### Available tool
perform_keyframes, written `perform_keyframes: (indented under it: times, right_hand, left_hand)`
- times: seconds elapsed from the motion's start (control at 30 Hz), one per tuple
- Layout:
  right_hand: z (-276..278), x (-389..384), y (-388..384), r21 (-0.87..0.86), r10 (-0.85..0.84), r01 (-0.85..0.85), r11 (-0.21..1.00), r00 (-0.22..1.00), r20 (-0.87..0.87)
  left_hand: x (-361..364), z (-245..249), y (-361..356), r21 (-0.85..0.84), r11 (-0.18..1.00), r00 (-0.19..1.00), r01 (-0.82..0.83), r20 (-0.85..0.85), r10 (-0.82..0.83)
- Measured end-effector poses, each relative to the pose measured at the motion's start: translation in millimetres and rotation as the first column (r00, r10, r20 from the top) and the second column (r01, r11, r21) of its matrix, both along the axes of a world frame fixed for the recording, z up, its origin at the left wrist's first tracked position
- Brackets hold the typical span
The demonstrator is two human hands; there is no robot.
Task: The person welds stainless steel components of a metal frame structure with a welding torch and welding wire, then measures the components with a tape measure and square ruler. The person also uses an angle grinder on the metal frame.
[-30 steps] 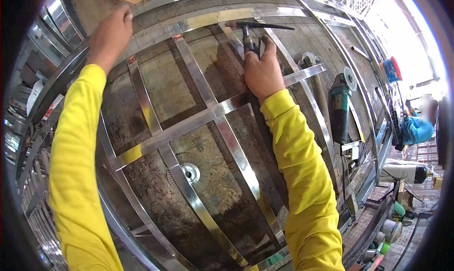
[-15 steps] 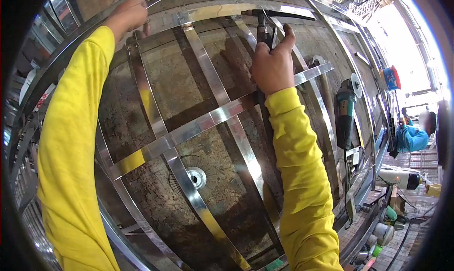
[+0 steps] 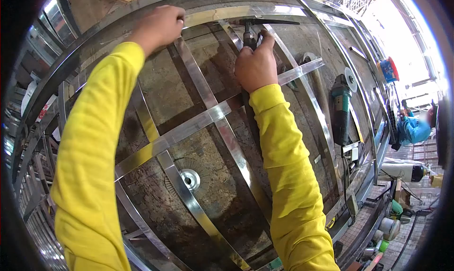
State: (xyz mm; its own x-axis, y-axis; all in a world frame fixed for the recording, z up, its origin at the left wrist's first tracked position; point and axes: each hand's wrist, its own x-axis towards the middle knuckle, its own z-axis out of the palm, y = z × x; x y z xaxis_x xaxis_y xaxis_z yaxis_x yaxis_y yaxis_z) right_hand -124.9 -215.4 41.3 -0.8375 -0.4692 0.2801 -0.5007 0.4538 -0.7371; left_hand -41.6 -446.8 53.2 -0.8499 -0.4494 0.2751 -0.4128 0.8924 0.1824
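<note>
My right hand is wrapped round a black welding torch, whose long dark end lies across the top of a shiny metal frame. At the upper left, my left hand has its fingers closed beside the frame's upper bar; what they hold, if anything, is hidden. Flat metal strips cross one another below both hands, over a worn brown tabletop. A round metal disc sits under the frame at the lower middle.
A green angle grinder lies on the right, near a hammer. Farther right are a red and blue bucket, a person in blue and a white cylinder. Metal bars stand at the left.
My left hand has moved right along the upper bar, and the thin wire seen near it before no longer shows clearly. My right hand and the torch have shifted slightly left in view.
</note>
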Motion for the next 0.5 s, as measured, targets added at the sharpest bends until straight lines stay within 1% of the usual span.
perform_keyframes:
  times: [0.03,0.17,0.23,0.27,0.37,0.47,0.5]
  right_hand:
    - [0,1,-1,-0.005,0.000,0.000,1.000,1.000,0.000]
    - [-4,3,-5,-0.028,-0.014,0.014,1.000,1.000,-0.019]
    - [-4,5,-8,-0.035,-0.011,0.010,0.999,1.000,-0.027]
    - [-2,8,-9,-0.022,-0.009,0.009,1.000,1.000,0.009]
    - [-1,17,-16,-0.012,-0.053,0.054,0.998,0.998,0.041]
    - [-6,21,-24,-0.049,-0.103,0.104,0.993,0.994,0.028]
    - [-5,21,-25,-0.035,-0.113,0.115,0.993,0.992,0.057]
  left_hand:
    - [-4,-2,10,-0.054,0.998,0.999,-0.039,-0.014,0.038]
    - [-18,-4,14,0.042,0.990,0.991,-0.131,0.017,0.131]
    - [-24,13,27,0.052,0.976,0.967,-0.212,0.158,0.201]
    - [-26,22,35,0.051,0.966,0.944,-0.255,0.228,0.237]
    - [-26,32,61,0.065,0.936,0.920,-0.345,0.222,0.324]
    - [-23,48,84,0.118,0.909,0.892,-0.400,0.276,0.357]
    - [-23,46,82,0.130,0.908,0.893,-0.398,0.282,0.351]
